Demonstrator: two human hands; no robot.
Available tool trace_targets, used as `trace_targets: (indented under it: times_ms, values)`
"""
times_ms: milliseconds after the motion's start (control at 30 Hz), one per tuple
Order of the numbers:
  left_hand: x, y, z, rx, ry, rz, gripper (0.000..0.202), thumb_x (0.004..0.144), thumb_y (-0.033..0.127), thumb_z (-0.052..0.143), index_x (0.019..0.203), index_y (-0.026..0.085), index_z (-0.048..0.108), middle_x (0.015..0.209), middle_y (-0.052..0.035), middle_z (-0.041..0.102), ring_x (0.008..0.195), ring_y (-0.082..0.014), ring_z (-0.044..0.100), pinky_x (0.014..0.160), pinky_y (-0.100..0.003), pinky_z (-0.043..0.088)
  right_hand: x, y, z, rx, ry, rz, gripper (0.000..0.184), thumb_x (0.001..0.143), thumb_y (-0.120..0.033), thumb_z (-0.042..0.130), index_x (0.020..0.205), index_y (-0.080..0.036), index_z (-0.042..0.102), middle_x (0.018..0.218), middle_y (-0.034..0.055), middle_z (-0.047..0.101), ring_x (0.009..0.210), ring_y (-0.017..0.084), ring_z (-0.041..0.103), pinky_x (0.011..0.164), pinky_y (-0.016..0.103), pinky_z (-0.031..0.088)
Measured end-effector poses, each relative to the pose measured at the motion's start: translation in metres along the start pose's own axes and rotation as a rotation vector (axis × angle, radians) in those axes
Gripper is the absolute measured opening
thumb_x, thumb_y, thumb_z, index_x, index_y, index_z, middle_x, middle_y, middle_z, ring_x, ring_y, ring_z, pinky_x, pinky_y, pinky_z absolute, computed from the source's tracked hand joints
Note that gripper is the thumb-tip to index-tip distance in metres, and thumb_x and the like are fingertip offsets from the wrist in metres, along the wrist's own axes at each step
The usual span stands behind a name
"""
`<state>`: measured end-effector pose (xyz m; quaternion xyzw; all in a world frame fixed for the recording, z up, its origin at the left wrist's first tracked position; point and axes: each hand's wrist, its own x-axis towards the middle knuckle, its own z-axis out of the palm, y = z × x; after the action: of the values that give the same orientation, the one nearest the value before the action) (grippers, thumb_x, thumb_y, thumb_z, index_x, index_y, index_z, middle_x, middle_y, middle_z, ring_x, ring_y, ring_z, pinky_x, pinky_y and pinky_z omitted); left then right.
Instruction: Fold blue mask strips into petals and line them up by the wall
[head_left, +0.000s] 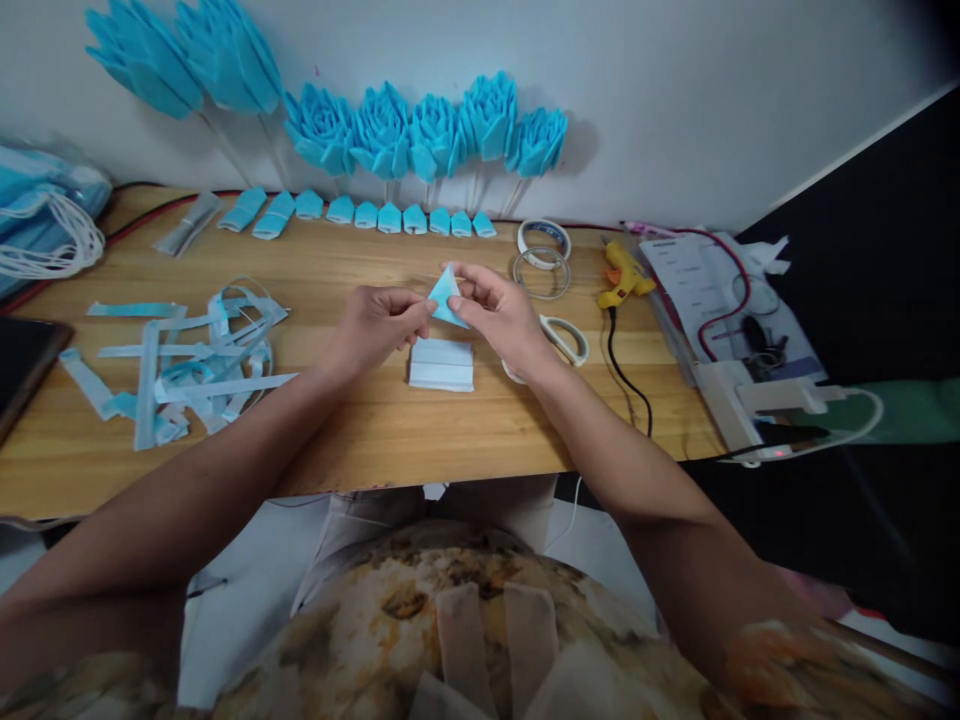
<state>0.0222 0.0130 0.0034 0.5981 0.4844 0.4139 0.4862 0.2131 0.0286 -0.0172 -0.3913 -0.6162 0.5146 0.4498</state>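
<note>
Both hands meet above the middle of the wooden table (390, 440). My left hand (375, 325) and my right hand (499, 315) pinch a small blue folded piece (446, 297) of mask fabric between their fingertips, held as a pointed triangle. Directly below it on the table lies a small stack of cut pale blue fabric rectangles (442, 364). A white pair of scissors (564, 340) lies just right of my right wrist.
A row of folded blue petals (375, 213) lines the back edge, with blue fabric flowers (420, 130) against the wall. Cut strips (187, 360) lie left, face masks (45, 220) far left. Tape rolls (543, 255), a yellow glue gun (622, 275) and a power strip (750, 400) sit right.
</note>
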Motion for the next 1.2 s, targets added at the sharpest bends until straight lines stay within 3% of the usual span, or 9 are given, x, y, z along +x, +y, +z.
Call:
trace_targets:
  times_ms: [233, 400, 567, 667, 967, 1200]
  values:
    - [0.003, -0.003, 0.000, -0.178, 0.046, -0.004, 0.031, 0.089, 0.025, 0.069, 0.061, 0.016, 0.064, 0.055, 0.0002, 0.060, 0.045, -0.0062, 0.047, 0.046, -0.019, 0.038, 0.002, 0.000, -0.002, 0.002, -0.010, -0.044, 0.049, 0.087, -0.041, 0.071, 0.132, -0.021, 0.063, 0.096, 0.0012, 0.071, 0.080, 0.014, 0.062, 0.072, 0.029, 0.054]
    - [0.006, -0.009, -0.002, -0.351, 0.056, 0.006, 0.029, 0.095, 0.039, 0.066, 0.080, 0.014, 0.071, 0.065, -0.0030, 0.066, 0.053, -0.0098, 0.057, 0.048, -0.020, 0.043, 0.002, 0.000, -0.002, -0.032, 0.013, -0.062, 0.053, 0.088, -0.046, 0.071, 0.134, -0.023, 0.061, 0.090, -0.0002, 0.067, 0.077, 0.014, 0.061, 0.070, 0.029, 0.054]
    - [0.008, -0.016, -0.002, -0.274, -0.038, 0.035, 0.038, 0.090, 0.049, 0.073, 0.074, 0.015, 0.070, 0.065, -0.0031, 0.065, 0.055, -0.0100, 0.058, 0.052, -0.020, 0.047, 0.001, 0.000, 0.000, -0.061, -0.026, -0.089, 0.052, 0.089, -0.046, 0.071, 0.135, -0.024, 0.059, 0.090, -0.0008, 0.068, 0.075, 0.013, 0.061, 0.070, 0.028, 0.053]
    - [0.008, -0.018, -0.002, -0.277, -0.026, 0.029, 0.040, 0.090, 0.051, 0.072, 0.073, 0.015, 0.070, 0.066, -0.0039, 0.066, 0.055, -0.0101, 0.058, 0.052, -0.020, 0.047, 0.000, 0.000, 0.000, -0.072, -0.014, -0.112, 0.048, 0.091, -0.044, 0.069, 0.134, -0.025, 0.058, 0.087, -0.0016, 0.066, 0.072, 0.012, 0.059, 0.069, 0.028, 0.052]
    - [0.004, -0.007, -0.002, -0.284, -0.017, 0.000, 0.020, 0.083, 0.028, 0.077, 0.073, 0.015, 0.067, 0.066, -0.0021, 0.067, 0.054, -0.0085, 0.056, 0.052, -0.019, 0.045, 0.000, -0.002, 0.002, -0.071, 0.028, -0.109, 0.045, 0.090, -0.041, 0.068, 0.131, -0.026, 0.058, 0.084, -0.0026, 0.061, 0.071, 0.013, 0.057, 0.066, 0.028, 0.051]
    - [0.005, -0.008, -0.002, -0.225, -0.014, 0.014, 0.016, 0.082, 0.025, 0.074, 0.072, 0.015, 0.065, 0.063, -0.0004, 0.065, 0.053, -0.0078, 0.054, 0.052, -0.019, 0.044, 0.000, -0.003, 0.002, -0.064, 0.022, -0.093, 0.046, 0.090, -0.041, 0.069, 0.131, -0.025, 0.058, 0.084, -0.0027, 0.063, 0.071, 0.012, 0.057, 0.066, 0.027, 0.051]
